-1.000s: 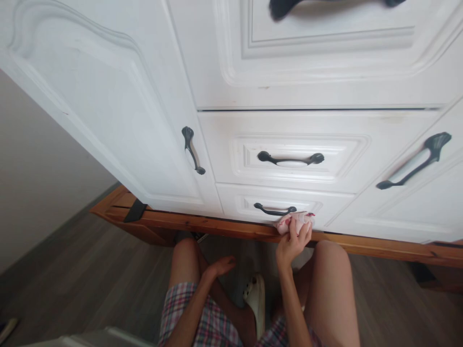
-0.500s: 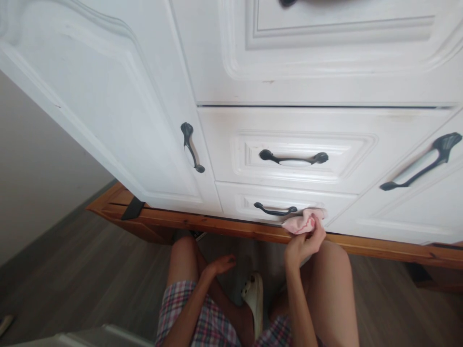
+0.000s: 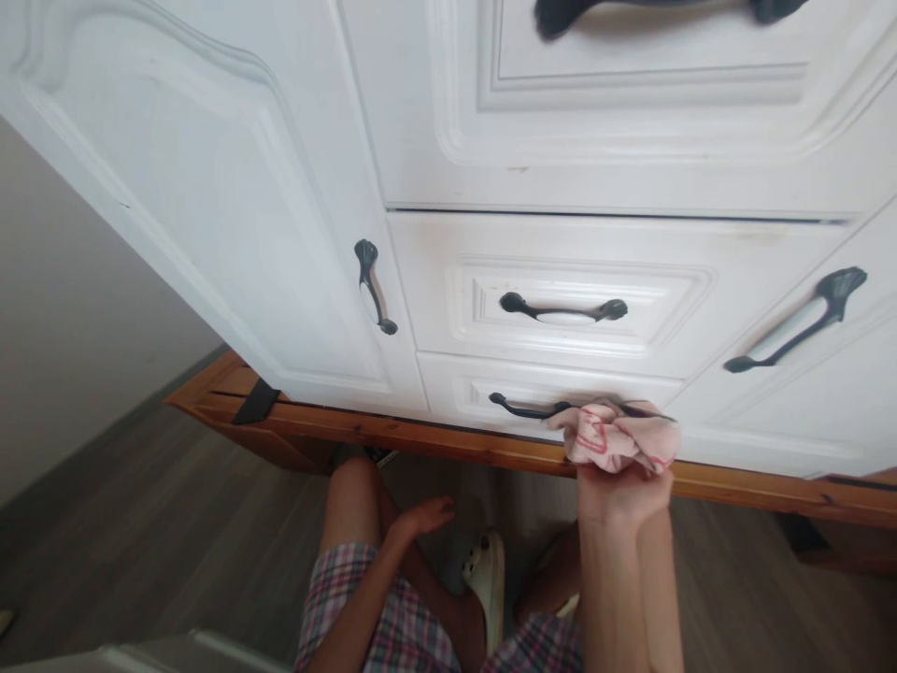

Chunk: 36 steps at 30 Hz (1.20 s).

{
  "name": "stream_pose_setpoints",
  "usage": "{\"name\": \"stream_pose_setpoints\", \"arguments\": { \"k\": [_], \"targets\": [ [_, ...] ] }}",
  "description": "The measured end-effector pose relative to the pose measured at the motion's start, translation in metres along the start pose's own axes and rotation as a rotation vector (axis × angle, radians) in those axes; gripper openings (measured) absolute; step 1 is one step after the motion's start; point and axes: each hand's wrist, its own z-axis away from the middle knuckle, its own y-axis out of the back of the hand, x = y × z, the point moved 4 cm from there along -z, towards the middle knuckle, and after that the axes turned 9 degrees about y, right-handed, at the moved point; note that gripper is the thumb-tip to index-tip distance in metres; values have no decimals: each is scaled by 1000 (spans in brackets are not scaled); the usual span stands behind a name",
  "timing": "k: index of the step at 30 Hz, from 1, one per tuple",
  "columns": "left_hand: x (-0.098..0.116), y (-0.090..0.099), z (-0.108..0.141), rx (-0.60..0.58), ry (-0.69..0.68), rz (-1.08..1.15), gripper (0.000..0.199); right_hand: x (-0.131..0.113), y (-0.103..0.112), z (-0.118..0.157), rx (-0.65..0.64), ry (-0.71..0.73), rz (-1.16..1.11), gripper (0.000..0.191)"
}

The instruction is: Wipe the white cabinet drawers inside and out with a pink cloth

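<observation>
A pale pink cloth with red lines is bunched against the lower right part of the bottom white drawer. My right hand grips it from below, and the cloth hides most of my fingers. The cloth's left end meets the right end of the drawer's dark handle. Lower and to the left, my left hand hangs by my left knee, fingers loosely stretched and holding nothing.
Another drawer with a black-and-white handle sits above. Cabinet doors flank the drawers, with handles jutting out on both sides. A wooden base rail runs beneath, close to my knees. A pale clog is on my foot.
The cloth and my right hand have shifted slightly right along the bottom drawer, and the right wrist has turned, with more cloth showing. My left hand has barely moved.
</observation>
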Motion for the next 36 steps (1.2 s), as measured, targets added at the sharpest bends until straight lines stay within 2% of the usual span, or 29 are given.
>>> {"name": "stream_pose_setpoints", "arguments": {
  "k": [2,5,7,11,13,16,18,20,23,25,27,29,33,34,36],
  "targets": [
    [3,0,4,-1,5,-29,43,-10,-5,3,23,-21,-15,37],
    [11,4,13,8,-4,-66,42,-20,-12,7,11,-52,10,53],
    [19,8,23,33,-30,-79,42,-25,-14,7,4,-59,11,57],
    [46,26,51,152,-144,-73,35,-24,-10,4,36,-152,38,47],
    [65,37,71,248,-215,-52,37,-22,-5,0,75,-156,96,52],
    [102,56,110,405,-315,-13,37,-22,3,-5,117,-78,129,65],
    [133,68,144,487,-396,17,36,-22,10,-10,128,-57,85,59],
    [169,82,184,586,-499,67,37,-20,15,-13,89,-163,-31,48],
    [225,107,254,864,-865,230,30,-20,16,-16,2,-340,-250,38],
    [256,120,291,1070,-1042,257,30,-27,13,-16,-5,-290,-298,36],
    [282,132,315,1232,-1170,266,31,-34,6,-15,-6,-182,-267,36],
    [304,140,324,1281,-1245,250,36,-41,-5,-13,-45,-77,-218,32],
    [338,151,319,1203,-1239,146,43,-56,-20,-10,-155,69,-121,19],
    [344,152,316,1187,-1218,123,44,-61,-21,-10,-152,85,-75,21],
    [350,153,312,1172,-1172,90,46,-72,-21,-8,-146,117,172,33]
  ]
}}
